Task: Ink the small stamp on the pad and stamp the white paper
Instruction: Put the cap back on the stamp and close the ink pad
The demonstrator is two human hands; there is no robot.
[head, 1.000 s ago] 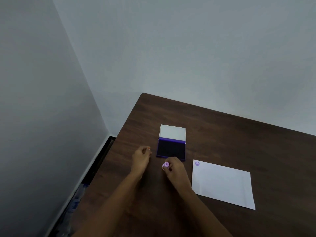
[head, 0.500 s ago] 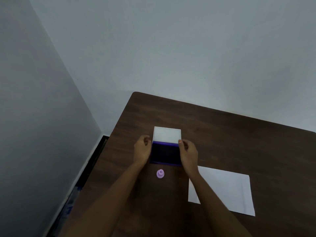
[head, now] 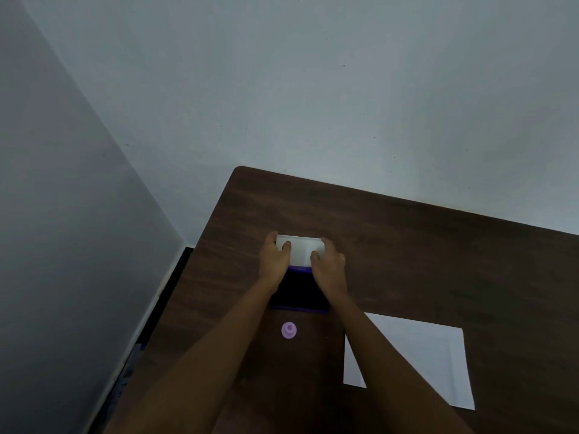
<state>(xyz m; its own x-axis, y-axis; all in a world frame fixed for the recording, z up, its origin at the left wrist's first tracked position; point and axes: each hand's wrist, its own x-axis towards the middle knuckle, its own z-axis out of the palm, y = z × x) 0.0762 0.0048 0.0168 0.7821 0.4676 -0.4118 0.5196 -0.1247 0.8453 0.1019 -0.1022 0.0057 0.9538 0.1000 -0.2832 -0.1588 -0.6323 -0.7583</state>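
Pad lid (head: 300,250) newly under both hands.

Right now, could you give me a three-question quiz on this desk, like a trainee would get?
1. True or false: the stamp is in a hand.
2. What do both hands touch? A) the paper B) the ink pad's white lid C) the stamp
3. Fill in: the stamp stands on the table, just nearer the person than the ____.

Key
1. False: it stands free; the left hand and right hand are both on the lid.
2. B
3. ink pad
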